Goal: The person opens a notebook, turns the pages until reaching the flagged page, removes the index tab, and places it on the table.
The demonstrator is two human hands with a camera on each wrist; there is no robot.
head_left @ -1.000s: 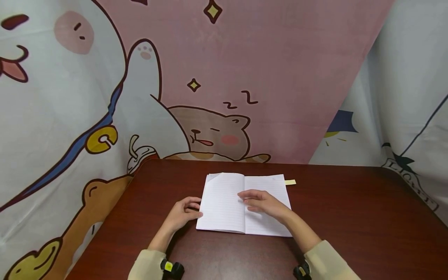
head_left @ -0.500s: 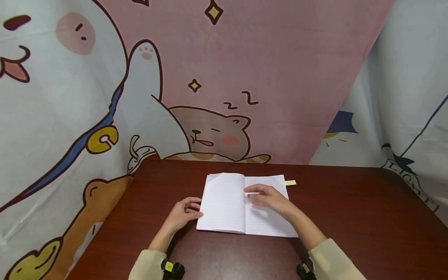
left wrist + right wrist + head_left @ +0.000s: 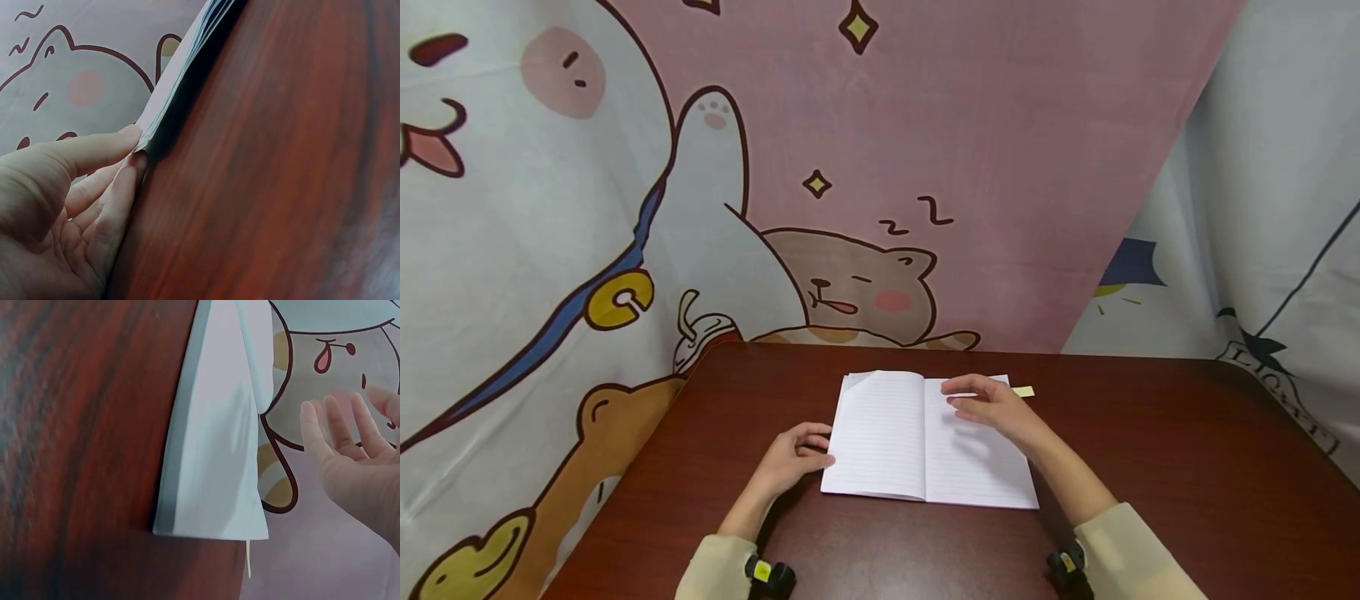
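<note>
An open notebook (image 3: pixel 878 442) with lined white pages lies on the table. Its left edge is pinched between the thumb and fingers of my left hand (image 3: pixel 788 458); the left wrist view shows the thumb (image 3: pixel 106 150) on top and fingers tucked beneath the page edges (image 3: pixel 181 69). Over the upper part of the right-hand page hovers my right hand (image 3: pixel 992 407), fingers loosely extended and holding nothing. In the right wrist view that hand (image 3: pixel 353 444) is apart from the notebook (image 3: pixel 215 450), whose right page carries its shadow. A pale yellow tab (image 3: pixel 1024 392) sticks out past the right edge.
The dark reddish-brown table (image 3: pixel 1165 467) extends around the notebook. Behind it hangs a pink and white cartoon-printed cloth (image 3: pixel 1015 167), which also lines the left and right sides. Each wrist wears a small black camera (image 3: pixel 771 577).
My right hand has moved right and away from me, from the notebook's centre fold to the upper right page, and has risen off the paper. My left hand has stayed in place.
</note>
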